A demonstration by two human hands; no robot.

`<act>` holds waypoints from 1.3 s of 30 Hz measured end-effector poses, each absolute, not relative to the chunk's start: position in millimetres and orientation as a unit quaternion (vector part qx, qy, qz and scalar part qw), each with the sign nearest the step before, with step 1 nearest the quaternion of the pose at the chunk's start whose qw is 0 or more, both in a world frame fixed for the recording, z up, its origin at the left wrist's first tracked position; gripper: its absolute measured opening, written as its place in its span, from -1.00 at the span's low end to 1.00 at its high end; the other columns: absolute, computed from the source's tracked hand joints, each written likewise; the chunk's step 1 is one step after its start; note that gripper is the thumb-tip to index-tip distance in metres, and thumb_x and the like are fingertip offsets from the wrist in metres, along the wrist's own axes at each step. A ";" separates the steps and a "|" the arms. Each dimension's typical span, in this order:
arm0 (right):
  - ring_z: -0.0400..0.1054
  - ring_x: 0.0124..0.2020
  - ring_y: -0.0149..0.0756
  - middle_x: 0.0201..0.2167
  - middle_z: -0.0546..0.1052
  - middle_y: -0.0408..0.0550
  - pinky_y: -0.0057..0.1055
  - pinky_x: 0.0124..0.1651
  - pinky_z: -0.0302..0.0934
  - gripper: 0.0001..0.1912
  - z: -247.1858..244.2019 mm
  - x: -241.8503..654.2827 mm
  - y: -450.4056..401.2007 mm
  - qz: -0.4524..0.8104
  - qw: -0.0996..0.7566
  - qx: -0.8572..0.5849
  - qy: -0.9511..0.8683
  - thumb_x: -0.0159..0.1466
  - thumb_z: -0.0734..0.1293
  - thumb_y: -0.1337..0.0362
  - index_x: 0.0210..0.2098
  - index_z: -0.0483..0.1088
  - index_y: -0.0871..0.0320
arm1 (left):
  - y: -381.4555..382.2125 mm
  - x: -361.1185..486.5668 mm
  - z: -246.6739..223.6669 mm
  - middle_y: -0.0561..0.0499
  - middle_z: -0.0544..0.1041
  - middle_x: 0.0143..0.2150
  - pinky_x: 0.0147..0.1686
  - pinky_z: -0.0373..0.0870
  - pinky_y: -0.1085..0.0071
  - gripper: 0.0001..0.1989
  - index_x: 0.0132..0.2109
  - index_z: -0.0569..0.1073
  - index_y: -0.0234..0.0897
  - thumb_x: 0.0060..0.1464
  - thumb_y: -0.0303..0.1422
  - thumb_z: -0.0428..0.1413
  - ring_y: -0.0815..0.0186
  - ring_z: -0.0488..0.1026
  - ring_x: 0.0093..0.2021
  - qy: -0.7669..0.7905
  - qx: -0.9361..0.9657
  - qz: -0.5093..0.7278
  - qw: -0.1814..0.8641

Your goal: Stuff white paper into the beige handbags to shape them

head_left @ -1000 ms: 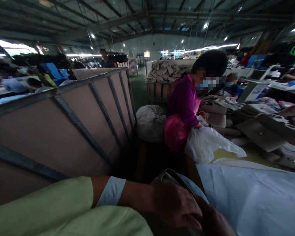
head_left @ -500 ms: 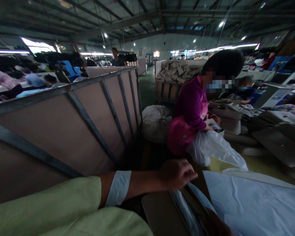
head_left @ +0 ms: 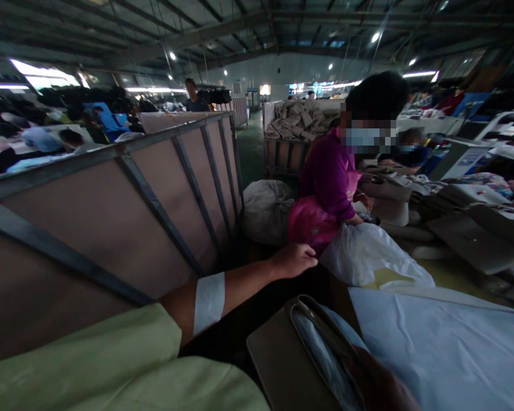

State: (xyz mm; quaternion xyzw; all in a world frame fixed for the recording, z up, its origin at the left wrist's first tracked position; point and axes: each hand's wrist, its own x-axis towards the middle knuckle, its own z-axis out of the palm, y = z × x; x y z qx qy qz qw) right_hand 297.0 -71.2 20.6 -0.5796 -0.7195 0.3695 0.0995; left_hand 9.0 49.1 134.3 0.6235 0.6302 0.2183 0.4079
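My left hand (head_left: 294,261) is stretched forward over the dark gap beside the table, its fingers curled together; anything inside them is too small or hidden to name. A pale band (head_left: 209,301) wraps that forearm. Below lies a taupe handbag (head_left: 282,357) on its side near my lap, its mouth open and pale, crinkled material (head_left: 317,345) showing inside. At the bag's right edge my right hand (head_left: 383,379), dark and partly cut off by the frame, grips it; the fingertips are hidden. The left hand is apart from the bag.
White sheeting (head_left: 432,342) covers the near table on the right. Across it a co-worker in a purple top (head_left: 325,171) handles a white plastic bag (head_left: 368,254). More taupe bags (head_left: 480,234) are heaped beyond. A tall metal-framed cart (head_left: 163,194) stands left, a white sack (head_left: 268,211) behind it.
My left hand has risen and moved forward, away from the handbag's mouth, which now shows more fully. My right hand stays at the bag. The view has shifted slightly.
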 end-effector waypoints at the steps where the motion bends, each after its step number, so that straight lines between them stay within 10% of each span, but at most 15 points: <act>1: 0.62 -0.03 -0.03 -0.06 0.71 0.00 -0.27 -0.03 0.46 -0.48 28.0 292.7 -73.8 0.364 0.106 -0.588 -0.715 0.41 0.08 -0.06 0.07 0.54 -0.02 | 34.1 18.9 137.0 -0.08 0.65 -0.06 -0.05 0.44 0.40 -0.70 0.08 0.57 -0.30 0.25 -0.29 0.23 0.23 0.59 -0.07 0.563 0.696 0.210 0.393; 8: 0.63 -0.15 -0.10 -0.19 0.72 -0.07 -0.39 -0.21 0.39 -0.54 56.7 282.5 -75.8 0.407 0.110 -0.579 -0.698 0.37 0.17 -0.04 0.02 0.56 0.01 | -24.2 48.6 144.1 -0.14 0.62 -0.01 0.03 0.46 0.25 -0.39 0.08 0.57 -0.28 -0.10 -0.15 0.48 0.06 0.56 -0.01 0.308 0.917 0.066 0.246; 20: 0.56 -0.02 0.07 -0.07 0.70 0.04 -0.20 0.03 0.37 -0.45 65.7 283.9 -71.9 0.520 0.167 -0.525 -0.652 0.28 0.28 -0.14 0.00 0.59 0.12 | -76.7 80.8 91.1 -0.16 0.68 -0.11 0.03 0.49 0.23 -0.57 -0.14 0.61 -0.40 0.34 -0.06 0.12 0.09 0.60 -0.02 0.169 0.975 0.048 0.135; 28: 0.56 -0.18 -0.02 -0.22 0.70 0.05 -0.25 -0.13 0.40 -0.49 50.7 288.5 -67.8 0.547 0.216 -0.519 -0.620 0.22 0.37 -0.13 -0.11 0.61 0.16 | -81.4 100.6 89.3 -0.08 0.68 -0.10 -0.14 0.56 0.13 -0.63 -0.08 0.65 -0.28 0.30 -0.07 0.14 0.04 0.62 -0.05 0.180 0.973 -0.059 0.133; 39: 0.60 -0.07 0.03 -0.10 0.71 0.12 -0.25 0.00 0.46 -0.49 32.0 296.9 -61.3 0.525 0.228 -0.526 -0.629 0.22 0.36 -0.14 -0.10 0.62 0.14 | -80.9 95.0 84.2 -0.16 0.62 -0.09 -0.10 0.50 0.22 -0.62 -0.02 0.58 -0.39 0.27 -0.13 0.14 0.09 0.56 -0.04 0.197 0.973 0.091 0.084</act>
